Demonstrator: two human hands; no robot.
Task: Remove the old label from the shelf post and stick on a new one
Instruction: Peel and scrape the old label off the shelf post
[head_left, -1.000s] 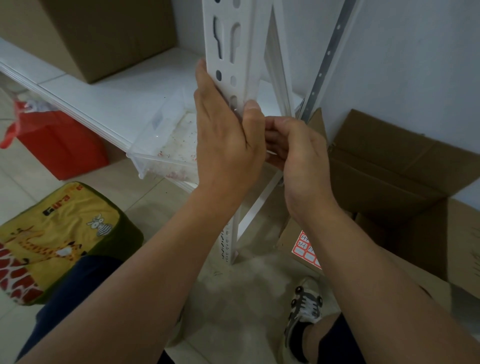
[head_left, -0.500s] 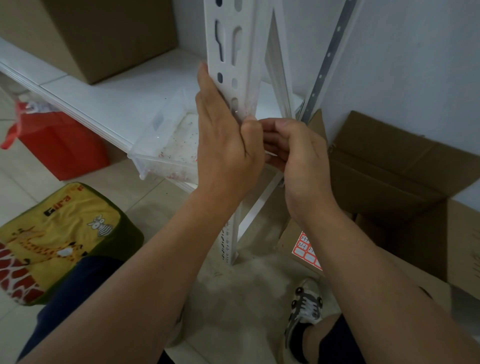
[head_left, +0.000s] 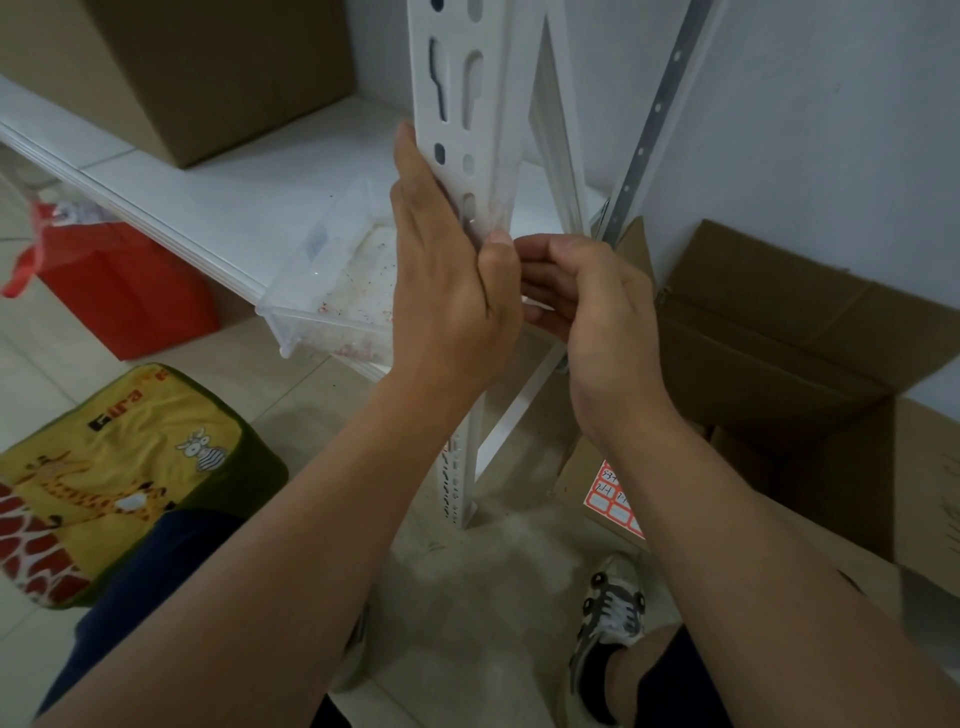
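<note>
The white slotted shelf post (head_left: 457, 104) stands upright in the middle. My left hand (head_left: 447, 291) grips it, fingers straight along its left face and thumb pressed on its front edge. Faint pink residue of the old label (head_left: 500, 208) shows on the post just above that thumb. My right hand (head_left: 597, 312) is at the post's right face with its fingers curled, the tips beside my left thumb; they seem to pinch a small pale scrap, mostly hidden. A sheet of red-bordered new labels (head_left: 615, 501) lies on a box flap below my right forearm.
A clear plastic tray (head_left: 322, 291) with red specks sits on the white shelf board (head_left: 182, 197), left of the post. A closed cardboard box (head_left: 208, 78) stands behind it. An open cardboard box (head_left: 779, 322) fills the right. A red bag (head_left: 119, 291) and a yellow giraffe cushion (head_left: 104, 467) lie on the floor at left.
My left thumb has slid a little down the post's edge to meet my right fingertips. Both hands otherwise stay at the same spot on the post.
</note>
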